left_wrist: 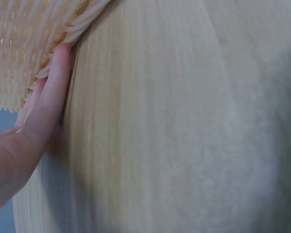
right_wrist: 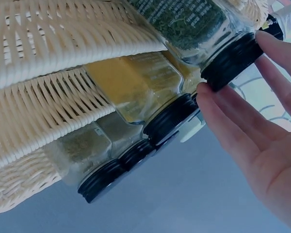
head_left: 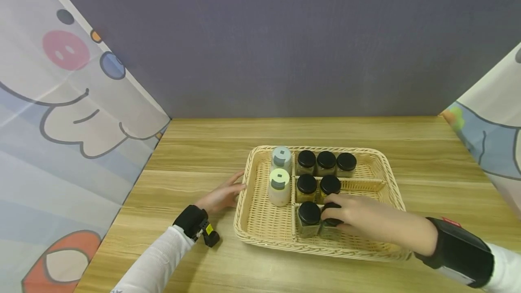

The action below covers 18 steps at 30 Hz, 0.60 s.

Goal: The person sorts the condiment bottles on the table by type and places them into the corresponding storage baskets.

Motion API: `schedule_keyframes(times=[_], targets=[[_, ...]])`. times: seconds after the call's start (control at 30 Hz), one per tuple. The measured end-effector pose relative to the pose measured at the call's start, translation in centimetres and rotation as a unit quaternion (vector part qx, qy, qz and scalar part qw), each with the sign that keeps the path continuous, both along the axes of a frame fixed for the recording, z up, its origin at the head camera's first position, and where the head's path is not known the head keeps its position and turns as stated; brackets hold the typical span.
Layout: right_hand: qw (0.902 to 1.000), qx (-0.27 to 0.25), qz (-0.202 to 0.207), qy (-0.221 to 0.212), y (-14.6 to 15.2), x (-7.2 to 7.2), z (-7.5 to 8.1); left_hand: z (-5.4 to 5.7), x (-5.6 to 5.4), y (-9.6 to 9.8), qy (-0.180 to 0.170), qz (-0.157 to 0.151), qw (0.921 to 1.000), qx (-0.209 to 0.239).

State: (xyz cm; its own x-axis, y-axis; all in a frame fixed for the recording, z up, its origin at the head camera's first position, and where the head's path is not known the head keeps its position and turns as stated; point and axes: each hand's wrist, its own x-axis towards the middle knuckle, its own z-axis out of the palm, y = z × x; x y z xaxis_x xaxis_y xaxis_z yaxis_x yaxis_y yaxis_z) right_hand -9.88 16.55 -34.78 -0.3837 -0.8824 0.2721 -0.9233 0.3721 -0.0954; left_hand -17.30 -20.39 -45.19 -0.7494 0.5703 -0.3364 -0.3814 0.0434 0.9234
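Note:
My right hand (head_left: pixel 358 214) pinches the black lid of a glass spice jar (right_wrist: pixel 186 26) holding dried green flakes. This jar is in the front compartment of a wicker basket (head_left: pixel 260 220), beside another black-lidded jar (head_left: pixel 308 220). My left hand (head_left: pixel 221 197) touches the basket's left outer side, its fingers nearly straight in the left wrist view. Two jars stand in the middle compartment, one with yellow powder (right_wrist: pixel 133 87), and three black-lidded jars (head_left: pixel 326 161) stand in the back one. The left compartment holds a white-lidded bottle (head_left: pixel 281 157) and a yellow-lidded bottle (head_left: pixel 279 193).
The basket sits on a wood-grain table (head_left: pixel 195 148). A grey wall (head_left: pixel 285 49) rises behind it, and a cartoon-printed sheet (head_left: pixel 81 139) hangs on the left. Another printed sheet (head_left: pixel 492 116) is at the right. Wicker dividers (head_left: pixel 362 185) separate the compartments.

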Motion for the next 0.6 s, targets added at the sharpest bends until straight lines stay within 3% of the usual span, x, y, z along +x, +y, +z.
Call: schedule_keyframes(times=[0.43,0.6], targets=[[0.9984,-0.051,-0.024,-0.002,1.1,-0.1,0.4,0.0,0.1,0.2,0.006,0.000,1.0000,-0.006],[0.9952,-0.080,-0.054,0.013,2.2,-0.4,0.2,0.6,0.4,0.1,0.014,0.010,0.9994,-0.030]])
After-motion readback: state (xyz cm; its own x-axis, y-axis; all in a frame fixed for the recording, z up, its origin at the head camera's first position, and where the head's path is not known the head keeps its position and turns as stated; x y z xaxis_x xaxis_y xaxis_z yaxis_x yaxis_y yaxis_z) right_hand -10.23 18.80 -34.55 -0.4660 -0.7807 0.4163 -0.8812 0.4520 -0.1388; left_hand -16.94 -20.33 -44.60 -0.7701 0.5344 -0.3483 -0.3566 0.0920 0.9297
